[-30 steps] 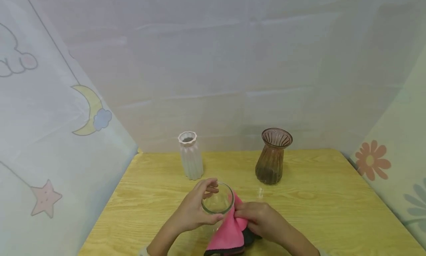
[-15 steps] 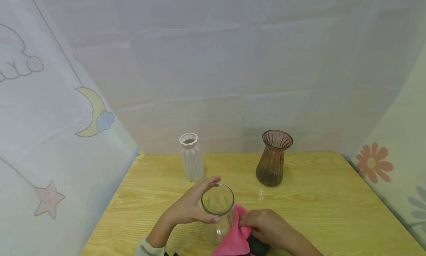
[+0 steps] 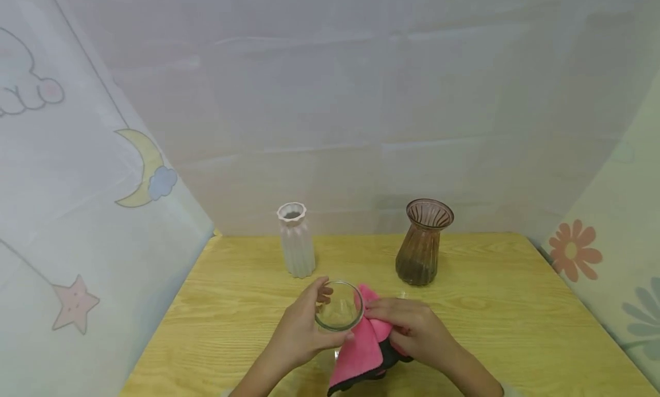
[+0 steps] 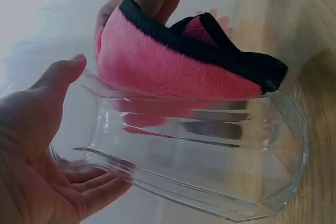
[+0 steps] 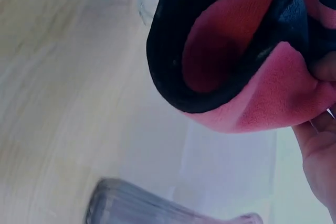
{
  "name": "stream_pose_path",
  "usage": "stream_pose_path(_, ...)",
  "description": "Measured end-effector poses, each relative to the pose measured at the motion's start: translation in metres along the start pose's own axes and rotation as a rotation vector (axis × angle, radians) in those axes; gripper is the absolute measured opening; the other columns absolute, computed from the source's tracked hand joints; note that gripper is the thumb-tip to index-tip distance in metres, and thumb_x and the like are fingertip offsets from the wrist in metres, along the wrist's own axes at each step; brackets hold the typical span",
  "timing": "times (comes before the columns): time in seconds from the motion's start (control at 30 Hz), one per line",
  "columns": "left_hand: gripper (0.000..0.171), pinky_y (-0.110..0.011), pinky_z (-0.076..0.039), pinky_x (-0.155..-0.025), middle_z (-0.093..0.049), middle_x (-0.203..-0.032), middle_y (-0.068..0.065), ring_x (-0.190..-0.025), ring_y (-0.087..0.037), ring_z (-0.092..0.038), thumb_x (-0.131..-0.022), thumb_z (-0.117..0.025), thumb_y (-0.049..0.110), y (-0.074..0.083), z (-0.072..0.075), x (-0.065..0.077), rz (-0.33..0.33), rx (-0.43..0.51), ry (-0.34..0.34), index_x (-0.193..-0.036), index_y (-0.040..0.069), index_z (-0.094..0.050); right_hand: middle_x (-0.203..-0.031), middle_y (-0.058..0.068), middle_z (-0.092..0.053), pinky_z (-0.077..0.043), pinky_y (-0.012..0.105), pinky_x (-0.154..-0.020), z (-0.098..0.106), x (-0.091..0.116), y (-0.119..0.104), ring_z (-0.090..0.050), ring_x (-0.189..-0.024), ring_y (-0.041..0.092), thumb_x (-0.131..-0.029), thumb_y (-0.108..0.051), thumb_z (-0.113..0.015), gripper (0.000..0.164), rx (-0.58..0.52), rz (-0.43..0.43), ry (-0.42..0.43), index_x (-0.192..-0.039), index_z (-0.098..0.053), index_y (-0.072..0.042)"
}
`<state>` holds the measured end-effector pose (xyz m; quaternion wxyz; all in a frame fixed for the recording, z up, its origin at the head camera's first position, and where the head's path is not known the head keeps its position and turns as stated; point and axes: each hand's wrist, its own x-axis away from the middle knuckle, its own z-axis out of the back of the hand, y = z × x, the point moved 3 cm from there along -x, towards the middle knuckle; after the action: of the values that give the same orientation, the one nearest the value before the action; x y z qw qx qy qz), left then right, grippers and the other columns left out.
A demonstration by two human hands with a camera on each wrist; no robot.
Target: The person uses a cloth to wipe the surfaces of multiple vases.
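Note:
A clear glass vase (image 4: pixel 184 156) with a flared mouth stands at the near middle of the table. My left hand (image 3: pixel 299 331) grips it by the neck, thumb on the near side and fingers round the far side. My right hand (image 3: pixel 417 328) holds a pink cloth (image 3: pixel 361 351) with black edging, bunched up against the vase's right side. In the left wrist view the cloth lies along the glass wall from the neck down. Folds of cloth fill much of the right wrist view, with the right fingers (image 5: pixel 320 150) at its edge.
Behind the hands stand a white fluted vase (image 3: pixel 297 248) on the left and a brown ribbed glass vase (image 3: pixel 420 254) on the right. The wooden table (image 3: pixel 505 305) ends at a pale sheet (image 3: pixel 330 110) hung behind it.
My right hand and the cloth dip down along the vase's side, then come back up toward the rim. The left hand keeps its grip on the neck.

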<state>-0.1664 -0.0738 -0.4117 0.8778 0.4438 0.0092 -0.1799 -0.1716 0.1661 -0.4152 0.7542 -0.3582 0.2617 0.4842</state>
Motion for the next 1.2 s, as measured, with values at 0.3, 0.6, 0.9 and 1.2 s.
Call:
stream_pose_path(0.3, 0.101, -0.038, -0.053, -0.098, -0.061, -0.127, 0.004, -0.117, -0.018, -0.060, -0.071, -0.090, 0.047, -0.003, 0.000, -0.005, -0.046, 0.022, -0.038, -0.151, 0.010, -0.039, -0.108, 0.002, -0.076, -0.053, 0.015, -0.081, -0.013, 0.003, 0.003, -0.073, -0.101, 0.022, -0.061, 0.025, -0.064, 0.063, -0.068, -0.009, -0.024, -0.110, -0.077, -0.013)
stream_pose_path(0.6, 0.098, -0.042, -0.048, -0.104, -0.058, -0.132, 0.006, -0.123, -0.015, -0.055, -0.076, -0.088, 0.044, -0.010, 0.010, -0.017, -0.122, 0.061, -0.197, -0.153, 0.013, -0.035, -0.108, 0.003, -0.076, -0.054, 0.020, -0.091, -0.019, 0.013, 0.004, -0.073, -0.100, 0.019, -0.062, 0.022, -0.069, 0.060, -0.011, 0.013, -0.076, -0.108, -0.078, -0.016)
stream_pose_path(0.9, 0.093, -0.033, -0.047, -0.106, -0.057, -0.134, 0.007, -0.127, -0.013, -0.054, -0.078, -0.089, 0.025, -0.020, 0.015, -0.029, -0.229, 0.149, -0.357, -0.153, 0.024, -0.033, -0.099, -0.012, -0.074, -0.054, 0.016, -0.079, -0.032, 0.028, 0.011, -0.068, -0.093, 0.000, -0.076, 0.005, -0.080, 0.037, 0.041, 0.002, -0.220, -0.099, -0.076, -0.024)
stream_pose_path(1.2, 0.097, -0.037, -0.042, -0.111, -0.053, -0.143, 0.004, -0.132, -0.015, -0.051, -0.081, -0.087, 0.022, -0.025, 0.020, -0.039, -0.286, 0.188, -0.475, -0.157, 0.027, -0.028, -0.088, -0.018, -0.070, -0.049, 0.009, -0.070, -0.039, 0.035, 0.018, -0.060, -0.084, -0.010, -0.079, 0.002, -0.080, 0.030, 0.058, -0.063, -0.379, -0.090, -0.075, -0.026)
